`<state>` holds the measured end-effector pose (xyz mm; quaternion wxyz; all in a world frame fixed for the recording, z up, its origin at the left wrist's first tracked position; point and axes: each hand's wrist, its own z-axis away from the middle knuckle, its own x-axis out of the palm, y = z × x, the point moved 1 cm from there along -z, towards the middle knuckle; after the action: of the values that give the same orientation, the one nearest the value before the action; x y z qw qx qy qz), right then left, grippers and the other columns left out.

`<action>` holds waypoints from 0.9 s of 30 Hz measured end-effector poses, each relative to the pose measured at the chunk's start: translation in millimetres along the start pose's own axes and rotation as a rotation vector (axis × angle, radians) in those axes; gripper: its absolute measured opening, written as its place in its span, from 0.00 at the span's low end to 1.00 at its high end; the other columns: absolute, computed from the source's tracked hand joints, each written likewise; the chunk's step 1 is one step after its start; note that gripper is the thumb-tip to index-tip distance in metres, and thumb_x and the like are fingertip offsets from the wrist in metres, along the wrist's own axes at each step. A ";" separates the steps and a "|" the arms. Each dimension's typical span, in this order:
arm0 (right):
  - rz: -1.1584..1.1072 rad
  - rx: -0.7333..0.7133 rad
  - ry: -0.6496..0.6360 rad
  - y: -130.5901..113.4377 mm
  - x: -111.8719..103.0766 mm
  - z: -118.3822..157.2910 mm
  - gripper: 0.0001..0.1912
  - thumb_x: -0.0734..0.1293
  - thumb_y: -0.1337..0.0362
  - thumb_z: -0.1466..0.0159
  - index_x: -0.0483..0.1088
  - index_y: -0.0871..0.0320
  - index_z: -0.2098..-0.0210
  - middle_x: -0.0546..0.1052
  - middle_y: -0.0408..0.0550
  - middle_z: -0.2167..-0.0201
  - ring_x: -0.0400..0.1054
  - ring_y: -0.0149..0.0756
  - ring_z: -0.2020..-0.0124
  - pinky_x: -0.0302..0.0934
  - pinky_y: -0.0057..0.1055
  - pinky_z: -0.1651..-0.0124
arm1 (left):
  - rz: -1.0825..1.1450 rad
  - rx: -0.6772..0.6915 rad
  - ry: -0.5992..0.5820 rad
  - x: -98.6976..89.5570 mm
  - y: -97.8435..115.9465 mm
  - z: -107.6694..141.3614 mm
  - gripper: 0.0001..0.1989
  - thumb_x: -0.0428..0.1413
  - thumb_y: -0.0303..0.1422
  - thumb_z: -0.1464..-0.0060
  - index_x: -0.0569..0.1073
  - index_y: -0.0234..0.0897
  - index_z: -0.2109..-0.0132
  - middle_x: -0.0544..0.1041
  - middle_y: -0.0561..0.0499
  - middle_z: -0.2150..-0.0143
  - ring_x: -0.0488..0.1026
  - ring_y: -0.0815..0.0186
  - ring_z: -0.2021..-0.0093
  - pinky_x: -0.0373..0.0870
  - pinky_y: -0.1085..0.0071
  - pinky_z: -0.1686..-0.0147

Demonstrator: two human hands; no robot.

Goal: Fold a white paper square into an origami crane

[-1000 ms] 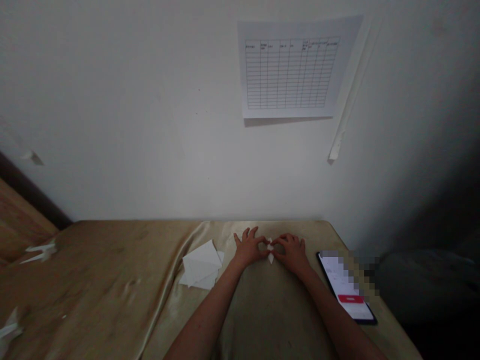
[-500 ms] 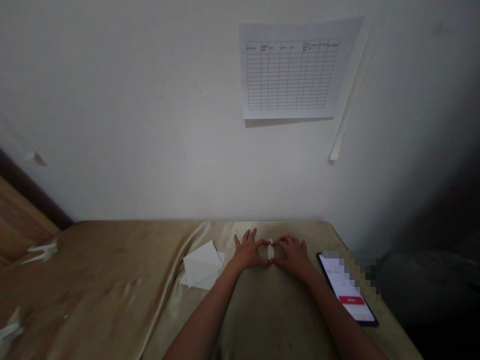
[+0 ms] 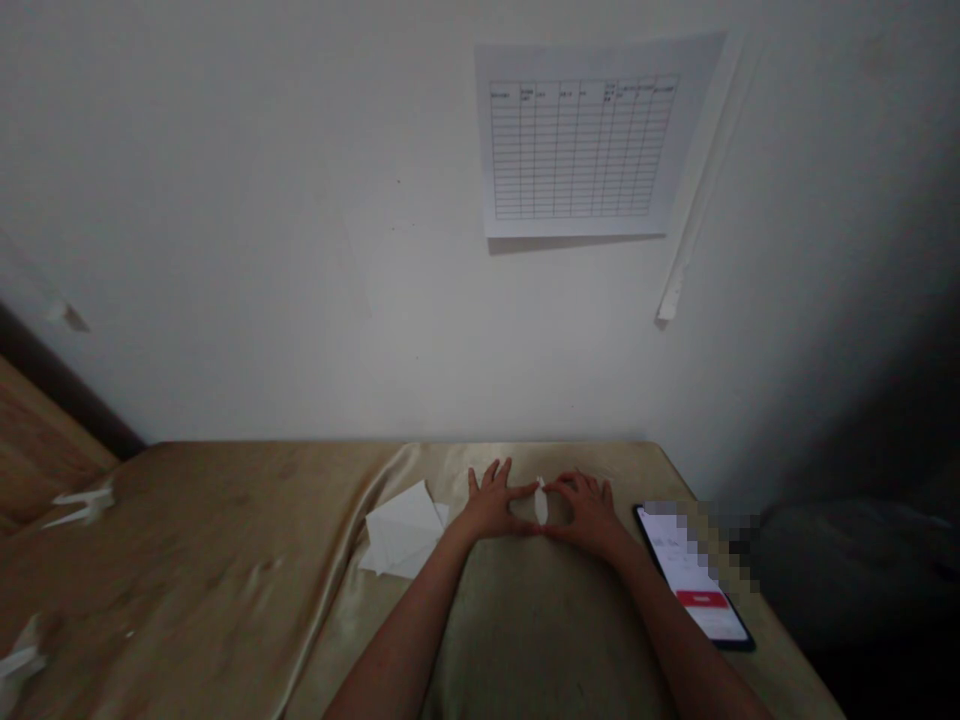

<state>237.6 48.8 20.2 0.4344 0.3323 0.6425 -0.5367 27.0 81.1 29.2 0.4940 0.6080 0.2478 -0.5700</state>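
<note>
A small folded piece of white paper (image 3: 541, 505), narrow and pointed at both ends, stands between my two hands on the cloth. My left hand (image 3: 489, 510) pinches its left side, index finger at the far end and thumb at the near end, with the other fingers spread. From the other side my right hand (image 3: 591, 512) grips the same two ends with index finger and thumb. To the left of my left hand lies a loose pile of white paper sheets (image 3: 405, 525), partly covered by my left forearm.
A phone (image 3: 694, 575) with a lit screen rests near the right edge of the gold cloth-covered table (image 3: 202, 560). Folded white paper shapes (image 3: 86, 503) lie at the far left. A printed table sheet (image 3: 577, 150) hangs on the wall behind.
The folded paper has widened in the middle between my fingers. My left index finger and thumb are stretched a little straighter; both hands stay in nearly the same place.
</note>
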 end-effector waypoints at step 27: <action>-0.070 -0.100 0.106 2.6 8.5 -10.3 0.11 0.65 0.61 0.36 0.78 0.41 0.58 0.75 0.43 0.47 0.59 0.45 0.39 0.30 0.59 0.32 | 0.031 -0.013 0.103 6.4 -1.7 -3.3 0.26 0.54 0.58 0.46 0.69 0.66 0.41 0.49 0.54 0.25 0.41 0.45 0.26 0.29 0.32 0.36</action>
<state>234.4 59.1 11.9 0.3968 0.3155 0.7018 -0.5005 28.4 83.0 22.2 0.4932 0.6370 0.2672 -0.5288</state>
